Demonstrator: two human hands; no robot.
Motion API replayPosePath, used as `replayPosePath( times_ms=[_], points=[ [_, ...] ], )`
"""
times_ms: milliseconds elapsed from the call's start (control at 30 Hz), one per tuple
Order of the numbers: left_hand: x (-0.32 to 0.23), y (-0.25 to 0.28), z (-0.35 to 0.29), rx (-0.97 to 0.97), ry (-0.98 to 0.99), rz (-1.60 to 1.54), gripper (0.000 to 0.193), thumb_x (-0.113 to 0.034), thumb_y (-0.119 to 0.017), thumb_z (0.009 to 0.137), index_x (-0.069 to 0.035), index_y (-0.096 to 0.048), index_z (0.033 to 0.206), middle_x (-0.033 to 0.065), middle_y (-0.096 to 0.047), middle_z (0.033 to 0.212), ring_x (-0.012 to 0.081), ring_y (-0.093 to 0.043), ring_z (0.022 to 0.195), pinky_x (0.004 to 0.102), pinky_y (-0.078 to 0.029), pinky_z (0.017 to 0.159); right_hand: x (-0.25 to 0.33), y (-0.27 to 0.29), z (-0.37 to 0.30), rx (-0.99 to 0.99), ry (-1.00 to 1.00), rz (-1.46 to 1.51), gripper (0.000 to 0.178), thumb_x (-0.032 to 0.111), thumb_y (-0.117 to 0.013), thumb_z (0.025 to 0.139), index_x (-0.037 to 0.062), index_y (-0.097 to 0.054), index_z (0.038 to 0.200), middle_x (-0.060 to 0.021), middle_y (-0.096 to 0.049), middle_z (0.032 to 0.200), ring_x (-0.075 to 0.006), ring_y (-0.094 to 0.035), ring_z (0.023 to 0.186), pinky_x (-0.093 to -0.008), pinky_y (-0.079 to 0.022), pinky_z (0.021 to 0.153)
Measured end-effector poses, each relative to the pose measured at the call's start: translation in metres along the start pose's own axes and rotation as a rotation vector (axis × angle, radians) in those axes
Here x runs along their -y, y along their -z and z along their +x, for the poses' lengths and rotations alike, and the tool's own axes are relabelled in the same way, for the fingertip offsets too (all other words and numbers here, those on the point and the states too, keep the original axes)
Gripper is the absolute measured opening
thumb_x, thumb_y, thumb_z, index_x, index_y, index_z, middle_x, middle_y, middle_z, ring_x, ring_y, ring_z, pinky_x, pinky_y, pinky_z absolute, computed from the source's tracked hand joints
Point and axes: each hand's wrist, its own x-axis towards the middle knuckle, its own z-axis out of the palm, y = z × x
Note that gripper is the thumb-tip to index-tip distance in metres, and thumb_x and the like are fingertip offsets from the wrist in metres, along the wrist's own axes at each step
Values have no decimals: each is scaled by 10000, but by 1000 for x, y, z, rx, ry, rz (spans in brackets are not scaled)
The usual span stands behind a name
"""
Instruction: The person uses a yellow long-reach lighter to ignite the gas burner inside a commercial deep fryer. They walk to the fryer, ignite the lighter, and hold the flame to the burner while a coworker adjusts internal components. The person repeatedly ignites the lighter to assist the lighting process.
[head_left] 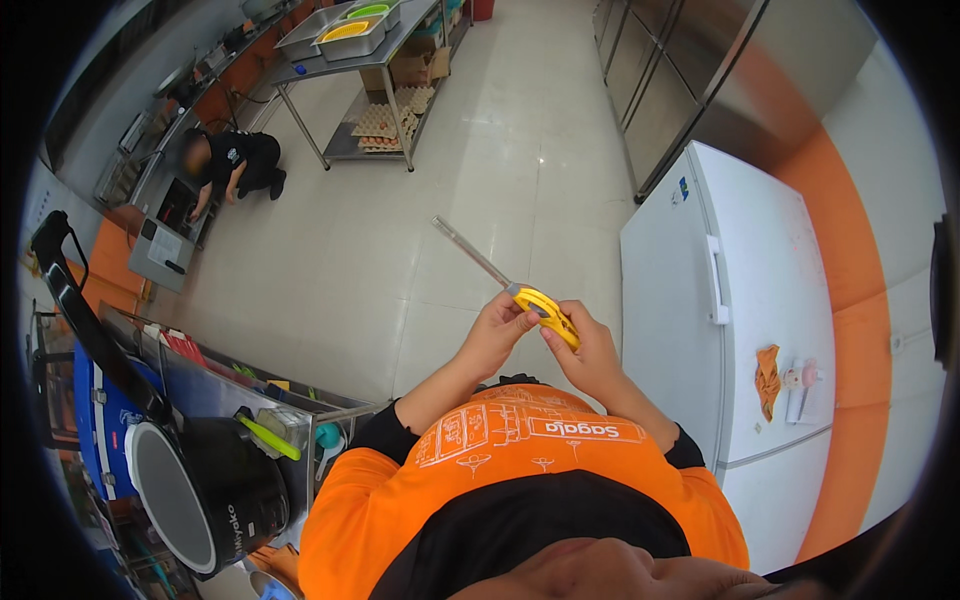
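Observation:
Both my hands are on a yellow long-nosed gas lighter [541, 304] held out before my chest. Its thin metal barrel points away and to the left, over the floor. My left hand [492, 338] grips the front of the yellow handle, near where the barrel begins, thumb along its side. At the handle's rear end, my right hand [590, 354] closes its fingers and thumb on it. No flame shows at the tip.
At my left is a counter with a black rice cooker [240, 490]. A white chest freezer [670, 250] flanks me on the right. Ahead are a steel table [400, 35] with trays above and egg cartons below, and a crouching person [240, 165] far left.

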Motion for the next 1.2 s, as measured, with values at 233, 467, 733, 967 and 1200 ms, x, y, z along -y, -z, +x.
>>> replayPosePath(
  times_ms=[233, 467, 733, 967, 1200],
  points=[
    [-6, -5, -7, 70, -118, -101, 267, -234, -729, 929, -106, -605, 1127, 33, -660, 1141, 187, -550, 1203, 387, -410, 1062, 9, 2, 1, -88, 185, -253, 243, 157, -700, 897, 34, -650, 1100, -131, -680, 836, -313, -654, 666, -363, -518, 598],
    [7, 2, -6, 149, -211, -207, 221, -277, -729, 926, -143, -617, 1060, -5, -638, 1079, 172, -475, 1241, 386, -360, 1084, 16, -2, 2, -118, 312, -296, 228, 150, -701, 888, 39, -659, 1082, -111, -668, 791, -289, -644, 635, -360, -502, 564],
    [2, 7, -7, 110, -206, -235, 212, -302, -719, 931, -159, -615, 1048, -26, -618, 1056, 171, -472, 1208, 374, -381, 1046, 18, -9, 5, -161, 271, -233, 280, 141, -747, 861, 26, -648, 1096, -125, -674, 921, -287, -659, 753, -349, -515, 618],
    [-1, 6, -9, 151, -266, -212, 221, -306, -723, 923, -162, -608, 1045, -28, -613, 1048, 170, -485, 1188, 369, -396, 1037, 16, -11, 4, -211, 322, -145, 285, 103, -773, 833, 4, -656, 1073, -127, -593, 824, -268, -583, 665, -338, -463, 575],
    [-1, 5, -12, 133, -200, -280, 235, -291, -722, 926, -145, -595, 1059, -3, -616, 1077, 178, -531, 1164, 381, -420, 1028, 10, -15, 5, -207, 333, -132, 254, 102, -768, 838, -15, -656, 1035, -114, -552, 753, -260, -542, 614, -348, -433, 550]
  ],
)
